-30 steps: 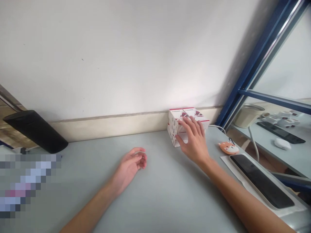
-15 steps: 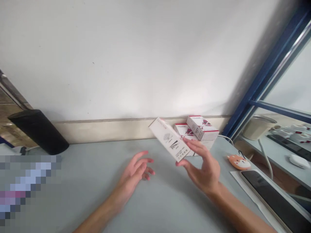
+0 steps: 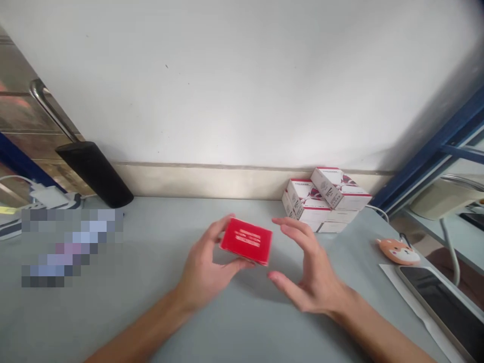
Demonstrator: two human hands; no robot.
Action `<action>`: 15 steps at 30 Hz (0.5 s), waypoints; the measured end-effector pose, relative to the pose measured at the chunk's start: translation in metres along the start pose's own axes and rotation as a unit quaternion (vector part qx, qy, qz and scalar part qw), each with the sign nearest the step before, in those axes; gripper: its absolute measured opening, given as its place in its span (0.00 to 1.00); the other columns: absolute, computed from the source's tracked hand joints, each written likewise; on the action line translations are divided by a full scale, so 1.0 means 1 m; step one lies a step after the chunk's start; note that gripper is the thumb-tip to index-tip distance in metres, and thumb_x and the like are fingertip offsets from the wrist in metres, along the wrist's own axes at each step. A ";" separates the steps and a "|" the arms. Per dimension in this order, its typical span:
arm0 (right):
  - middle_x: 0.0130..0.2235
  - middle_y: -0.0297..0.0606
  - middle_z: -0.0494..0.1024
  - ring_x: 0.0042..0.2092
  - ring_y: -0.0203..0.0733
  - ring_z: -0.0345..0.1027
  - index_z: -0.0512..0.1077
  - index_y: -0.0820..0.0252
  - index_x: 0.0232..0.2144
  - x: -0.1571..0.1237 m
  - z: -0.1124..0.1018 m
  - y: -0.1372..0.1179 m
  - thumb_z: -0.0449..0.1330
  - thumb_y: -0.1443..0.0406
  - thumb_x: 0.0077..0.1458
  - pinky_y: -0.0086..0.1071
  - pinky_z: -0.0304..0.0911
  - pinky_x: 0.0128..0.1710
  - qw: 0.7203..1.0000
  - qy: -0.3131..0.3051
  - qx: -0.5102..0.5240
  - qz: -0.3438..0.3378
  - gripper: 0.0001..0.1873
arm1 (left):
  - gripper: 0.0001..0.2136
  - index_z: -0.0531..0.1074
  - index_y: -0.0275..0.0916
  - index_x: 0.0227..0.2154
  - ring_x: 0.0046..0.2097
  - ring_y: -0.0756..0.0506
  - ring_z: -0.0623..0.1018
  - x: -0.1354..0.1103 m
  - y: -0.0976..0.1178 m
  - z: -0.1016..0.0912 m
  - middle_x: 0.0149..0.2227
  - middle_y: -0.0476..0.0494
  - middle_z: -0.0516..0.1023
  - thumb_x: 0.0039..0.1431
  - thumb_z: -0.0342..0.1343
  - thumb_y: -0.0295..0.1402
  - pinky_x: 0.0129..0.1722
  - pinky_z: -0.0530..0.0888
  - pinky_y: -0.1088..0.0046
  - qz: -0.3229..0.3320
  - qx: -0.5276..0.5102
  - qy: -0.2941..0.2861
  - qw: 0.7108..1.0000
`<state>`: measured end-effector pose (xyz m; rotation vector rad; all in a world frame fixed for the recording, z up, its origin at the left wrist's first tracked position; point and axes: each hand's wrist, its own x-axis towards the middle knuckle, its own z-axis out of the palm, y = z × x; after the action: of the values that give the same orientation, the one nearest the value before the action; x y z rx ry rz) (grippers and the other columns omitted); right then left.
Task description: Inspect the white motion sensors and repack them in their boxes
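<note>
Left hand [image 3: 206, 264] grips a small red box [image 3: 245, 241] over a gray table [image 3: 257, 327].
Right hand [image 3: 310, 272] is open, just beside the box; stacked white-and-red cartons [image 3: 321, 201] stand behind, closed, contents hidden.

A pixelated patch [image 3: 68, 247] hides whatever lies to my left, the phone [image 3: 442, 307] runs off the right edge, and the print on my red box [image 3: 246, 241] is too small to read.

This seems an office room. A phone [image 3: 442, 307] lies on the desk [image 3: 75, 317], and blue shelves [image 3: 434, 151] stand beside it.
</note>
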<state>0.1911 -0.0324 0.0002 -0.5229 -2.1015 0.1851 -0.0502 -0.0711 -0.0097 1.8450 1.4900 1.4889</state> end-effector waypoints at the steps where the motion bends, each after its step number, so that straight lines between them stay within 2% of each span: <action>1: 0.63 0.58 0.69 0.61 0.57 0.70 0.53 0.59 0.70 0.001 -0.001 -0.002 0.66 0.62 0.62 0.52 0.74 0.55 1.000 0.000 -0.003 -0.013 0.41 | 0.35 0.67 0.54 0.64 0.54 0.39 0.82 -0.002 -0.001 0.001 0.58 0.44 0.79 0.54 0.74 0.39 0.52 0.80 0.62 0.043 0.041 -0.014 0.998; 3: 0.58 0.55 0.74 0.57 0.54 0.74 0.57 0.60 0.68 0.005 -0.004 -0.006 0.64 0.62 0.63 0.46 0.76 0.51 0.999 -0.001 -0.020 -0.042 0.35 | 0.34 0.66 0.55 0.65 0.53 0.39 0.82 -0.004 0.000 0.001 0.57 0.43 0.79 0.57 0.72 0.39 0.51 0.80 0.62 0.115 0.089 -0.028 0.989; 5: 0.53 0.53 0.78 0.52 0.50 0.77 0.61 0.61 0.64 0.008 -0.006 -0.009 0.61 0.65 0.64 0.41 0.76 0.47 0.998 0.007 -0.037 -0.059 0.28 | 0.37 0.62 0.56 0.67 0.52 0.39 0.82 -0.005 0.002 0.002 0.56 0.43 0.79 0.57 0.72 0.40 0.51 0.80 0.63 0.145 0.107 -0.032 0.983; 9: 0.49 0.52 0.81 0.48 0.49 0.79 0.65 0.62 0.59 0.012 -0.008 -0.011 0.58 0.67 0.64 0.38 0.77 0.43 0.997 0.033 -0.041 -0.063 0.22 | 0.39 0.61 0.56 0.68 0.50 0.39 0.83 -0.007 0.007 0.001 0.54 0.43 0.80 0.56 0.73 0.42 0.50 0.80 0.64 0.146 0.115 -0.040 0.982; 15: 0.46 0.51 0.82 0.45 0.47 0.80 0.68 0.63 0.55 0.012 -0.010 -0.011 0.58 0.68 0.61 0.37 0.77 0.38 0.994 0.054 -0.049 -0.084 0.20 | 0.39 0.60 0.57 0.69 0.51 0.39 0.83 -0.008 0.010 0.003 0.54 0.43 0.79 0.58 0.71 0.42 0.50 0.80 0.65 0.144 0.113 -0.051 0.982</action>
<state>0.1903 -0.0377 0.0185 -0.4020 -2.0443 -0.0427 -0.0423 -0.0810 -0.0073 2.3181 1.4409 1.3658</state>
